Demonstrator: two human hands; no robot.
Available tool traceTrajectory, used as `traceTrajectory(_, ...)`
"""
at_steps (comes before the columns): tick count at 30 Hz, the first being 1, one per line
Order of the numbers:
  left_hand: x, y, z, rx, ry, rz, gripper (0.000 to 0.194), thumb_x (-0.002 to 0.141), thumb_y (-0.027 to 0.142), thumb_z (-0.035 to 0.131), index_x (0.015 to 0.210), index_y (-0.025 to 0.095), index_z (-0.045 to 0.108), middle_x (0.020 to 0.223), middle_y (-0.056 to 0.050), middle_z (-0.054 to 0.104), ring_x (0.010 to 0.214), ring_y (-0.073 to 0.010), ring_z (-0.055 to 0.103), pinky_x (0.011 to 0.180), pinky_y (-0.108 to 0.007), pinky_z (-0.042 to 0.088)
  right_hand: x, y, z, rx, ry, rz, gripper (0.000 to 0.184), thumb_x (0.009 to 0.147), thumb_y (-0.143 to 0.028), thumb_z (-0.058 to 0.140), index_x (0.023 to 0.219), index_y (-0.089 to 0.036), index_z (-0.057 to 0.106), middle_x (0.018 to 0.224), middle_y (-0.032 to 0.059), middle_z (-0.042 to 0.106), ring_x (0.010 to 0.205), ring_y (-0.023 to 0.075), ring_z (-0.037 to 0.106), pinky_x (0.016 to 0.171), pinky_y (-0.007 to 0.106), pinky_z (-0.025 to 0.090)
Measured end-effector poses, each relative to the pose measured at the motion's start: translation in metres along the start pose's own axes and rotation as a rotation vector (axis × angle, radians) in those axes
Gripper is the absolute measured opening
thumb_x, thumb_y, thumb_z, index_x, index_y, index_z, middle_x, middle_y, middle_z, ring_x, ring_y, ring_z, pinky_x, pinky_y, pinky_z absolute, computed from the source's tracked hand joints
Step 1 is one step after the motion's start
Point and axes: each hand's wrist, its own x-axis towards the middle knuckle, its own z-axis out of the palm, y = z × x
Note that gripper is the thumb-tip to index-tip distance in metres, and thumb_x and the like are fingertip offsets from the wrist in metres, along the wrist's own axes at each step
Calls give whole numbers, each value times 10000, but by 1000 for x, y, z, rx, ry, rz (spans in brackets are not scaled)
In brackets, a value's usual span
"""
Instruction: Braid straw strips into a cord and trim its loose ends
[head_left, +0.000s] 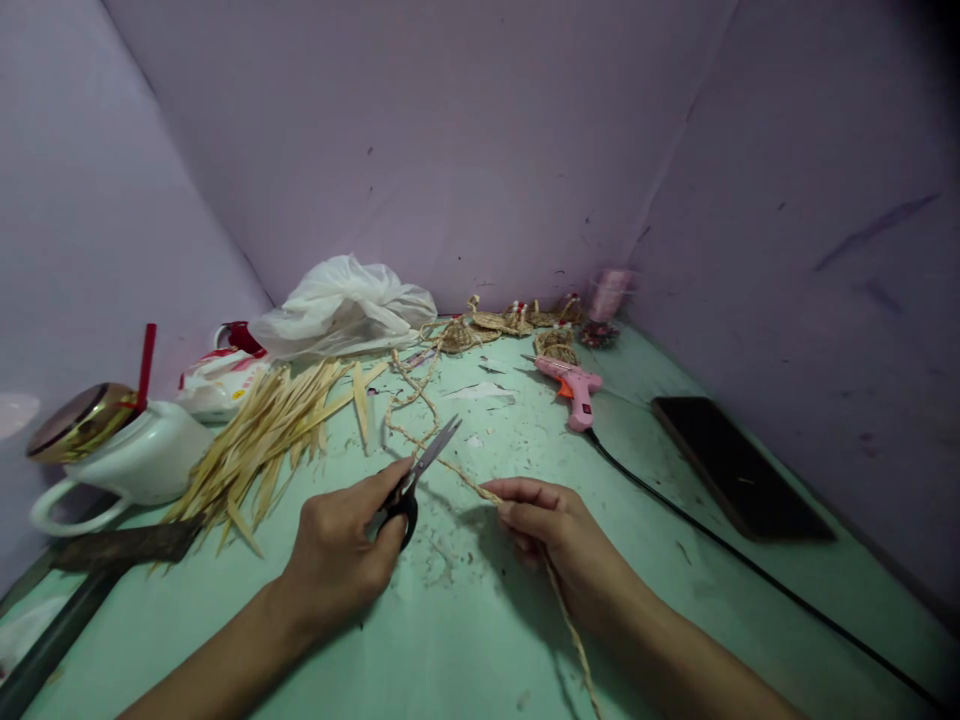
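My left hand is closed around a small pair of scissors with black handles. Their blades point up and to the right, away from me. A thin twisted straw cord runs past the blades. Between thumb and fingers, my right hand pinches this cord. One end trails down from the right hand past the front edge of the view; the other loops away toward the back of the table. Whether the left fingers also touch the cord, I cannot tell.
Dry straw strips lie at left, beside a white mug and a dark-bladed tool. A white plastic bag and woven straw pieces stand at the back. Right are a pink glue gun, its black cable and a phone.
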Motion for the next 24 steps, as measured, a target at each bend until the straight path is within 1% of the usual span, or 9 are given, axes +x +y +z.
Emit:
traceTrajectory(3, -2, -1, 1, 25, 11, -5, 419, 742, 168, 476, 1158, 209, 476, 998, -22, 657, 813, -144, 635, 708, -219, 491, 0, 1, -1, -32, 6, 8, 225, 610, -267, 646, 761, -103, 676, 432, -84, 317, 389, 33, 214, 374, 189, 136)
traceTrajectory(5, -3, 0, 1, 45, 2, 13, 421, 740, 156, 472, 1158, 211, 468, 997, -25, 656, 816, -148, 633, 706, -232, 491, 1, 2, -2, -77, -4, -11, 266, 630, -340, 653, 753, -105, 677, 431, -90, 290, 387, 30, 194, 378, 193, 122)
traceTrajectory(9, -3, 2, 1, 82, -30, 34, 444, 730, 146, 471, 1168, 217, 449, 984, -30, 651, 818, -160, 624, 699, -260, 491, 4, 5, -2, -82, -26, -51, 263, 592, -325, 687, 745, -111, 671, 487, -48, 435, 418, 43, 320, 394, 189, 204)
traceTrajectory(11, -3, 3, 2, 119, -41, 72, 467, 714, 163, 483, 1178, 206, 443, 973, -44, 643, 813, -181, 615, 695, -293, 492, 5, 6, -2, -81, -15, -68, 262, 577, -316, 693, 745, -117, 670, 483, -46, 449, 421, 53, 347, 401, 196, 236)
traceTrajectory(13, -3, 5, 3, 176, -56, 125, 491, 700, 176, 489, 1188, 189, 443, 968, -65, 629, 803, -204, 602, 681, -330, 489, 6, 8, -2, -125, 10, -104, 255, 575, -314, 688, 740, -120, 676, 449, -57, 432, 401, 54, 331, 398, 203, 235)
traceTrajectory(16, -4, 7, 5, 256, -75, 195, 499, 694, 170, 480, 1192, 163, 451, 964, -89, 608, 770, -216, 582, 636, -349, 476, 7, 9, -4, -217, 69, -192, 207, 579, -282, 674, 712, -123, 683, 435, -53, 456, 395, 56, 341, 406, 209, 251)
traceTrajectory(19, -5, 10, 6, 299, -99, 241, 496, 691, 148, 476, 1187, 143, 455, 931, -91, 606, 725, -212, 565, 589, -342, 459, 7, 9, -5, -278, 123, -259, 158, 589, -231, 649, 708, -130, 674, 484, -25, 536, 433, 84, 433, 442, 224, 327)
traceTrajectory(21, -6, 11, 6, 315, -112, 248, 499, 689, 133, 474, 1187, 139, 451, 909, -83, 609, 696, -206, 557, 568, -337, 449, 6, 9, -6, -334, 168, -300, 125, 598, -215, 637, 694, -136, 655, 539, 2, 586, 481, 110, 492, 472, 236, 371)
traceTrajectory(24, -8, 11, 5, 317, -114, 232, 505, 686, 131, 478, 1189, 150, 444, 881, -66, 617, 650, -192, 547, 549, -327, 442, 4, 10, -8, -463, 255, -408, 53, 630, -202, 617, 644, -151, 617, 574, 17, 608, 524, 127, 525, 497, 241, 401)
